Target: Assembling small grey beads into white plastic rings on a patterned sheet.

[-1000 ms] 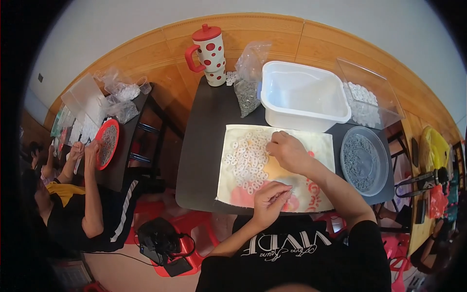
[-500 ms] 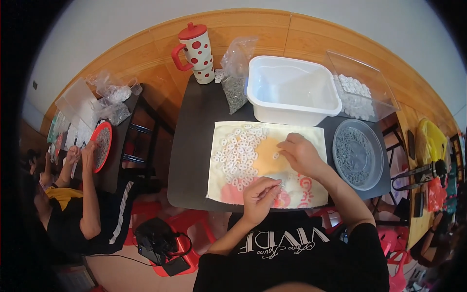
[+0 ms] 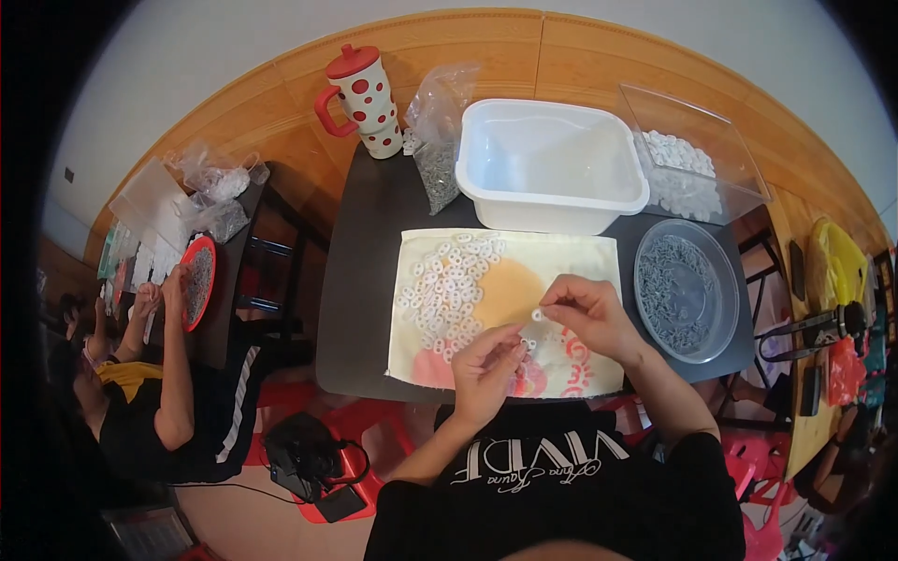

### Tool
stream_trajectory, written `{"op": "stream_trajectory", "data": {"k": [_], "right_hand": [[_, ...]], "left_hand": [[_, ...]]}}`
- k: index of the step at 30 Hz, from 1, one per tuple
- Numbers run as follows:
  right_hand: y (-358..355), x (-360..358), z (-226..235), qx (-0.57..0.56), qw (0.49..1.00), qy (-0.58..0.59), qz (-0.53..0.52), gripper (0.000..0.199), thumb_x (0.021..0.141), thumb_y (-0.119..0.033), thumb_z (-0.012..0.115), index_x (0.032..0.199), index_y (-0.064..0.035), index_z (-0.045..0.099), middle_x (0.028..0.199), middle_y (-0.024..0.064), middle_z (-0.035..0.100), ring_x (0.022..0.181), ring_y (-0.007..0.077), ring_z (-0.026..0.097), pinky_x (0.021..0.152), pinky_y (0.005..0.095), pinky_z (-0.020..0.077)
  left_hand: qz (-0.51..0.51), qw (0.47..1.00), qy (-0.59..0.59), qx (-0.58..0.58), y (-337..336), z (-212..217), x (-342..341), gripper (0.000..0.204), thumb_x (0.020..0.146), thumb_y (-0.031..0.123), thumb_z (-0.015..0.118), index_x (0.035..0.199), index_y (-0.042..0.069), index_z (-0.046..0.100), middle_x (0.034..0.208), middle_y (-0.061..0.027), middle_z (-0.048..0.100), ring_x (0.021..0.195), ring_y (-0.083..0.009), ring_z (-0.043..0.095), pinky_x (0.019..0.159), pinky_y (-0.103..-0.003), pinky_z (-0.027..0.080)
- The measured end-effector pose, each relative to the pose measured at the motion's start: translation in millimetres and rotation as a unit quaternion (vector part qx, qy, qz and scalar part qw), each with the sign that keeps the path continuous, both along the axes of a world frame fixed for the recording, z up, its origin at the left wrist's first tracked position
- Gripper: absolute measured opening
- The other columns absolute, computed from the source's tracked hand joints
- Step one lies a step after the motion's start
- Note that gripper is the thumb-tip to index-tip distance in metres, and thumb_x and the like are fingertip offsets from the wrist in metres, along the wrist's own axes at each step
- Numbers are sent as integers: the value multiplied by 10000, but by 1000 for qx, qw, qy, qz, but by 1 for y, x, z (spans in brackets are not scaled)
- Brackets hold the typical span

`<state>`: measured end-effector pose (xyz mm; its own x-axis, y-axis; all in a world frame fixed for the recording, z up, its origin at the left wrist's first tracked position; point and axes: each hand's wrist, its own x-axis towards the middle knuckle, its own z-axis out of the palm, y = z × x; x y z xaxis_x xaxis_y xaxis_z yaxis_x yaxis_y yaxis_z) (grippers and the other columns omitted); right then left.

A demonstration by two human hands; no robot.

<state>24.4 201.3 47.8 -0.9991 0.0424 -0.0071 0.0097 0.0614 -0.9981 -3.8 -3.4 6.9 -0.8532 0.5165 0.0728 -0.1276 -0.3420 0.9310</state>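
- Compared with a second ago, the right hand has come off the pile of white rings and now sits at the cloth's centre, thumb and forefinger pinched on a single small white ring.
- The left hand has risen from the cloth's near edge to meet it; its fingertips are closed together just at 7 o'clock of that ring, but whether they grip a small part I cannot tell.
- That reads as a switch from picking to joining pieces between both hands.
- The white tub at 12 o'clock of the cloth looks empty.
- The round grey dish at 3 o'clock holds a layer of small grey parts.
- The clear box at 1 o'clock holds white pieces along its floor.
- A clear bag at 11 o'clock holds dark grey bits, beside a red-dotted lidded mug.
- At 9 o'clock, another person works over a red tray.
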Motion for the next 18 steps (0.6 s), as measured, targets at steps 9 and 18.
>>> {"op": "stream_trajectory", "data": {"k": [9,18], "right_hand": [[-10,15,0,-35,999,39,-9,72,929,53,607,988,21,632,915,8,596,856,55,546,757,210,446],[-19,19,-4,-29,993,101,-53,61,914,33,630,974,18,634,887,24,611,808,67,567,720,221,456]], "left_hand": [[4,1000,27,-10,9,4,3,344,894,-98,640,1230,-29,637,958,-34,633,847,-82,603,754,-216,492],[13,999,26,-13,11,6,5,352,891,-108,632,1235,-37,631,968,-44,631,859,-98,608,770,-236,505]]}}
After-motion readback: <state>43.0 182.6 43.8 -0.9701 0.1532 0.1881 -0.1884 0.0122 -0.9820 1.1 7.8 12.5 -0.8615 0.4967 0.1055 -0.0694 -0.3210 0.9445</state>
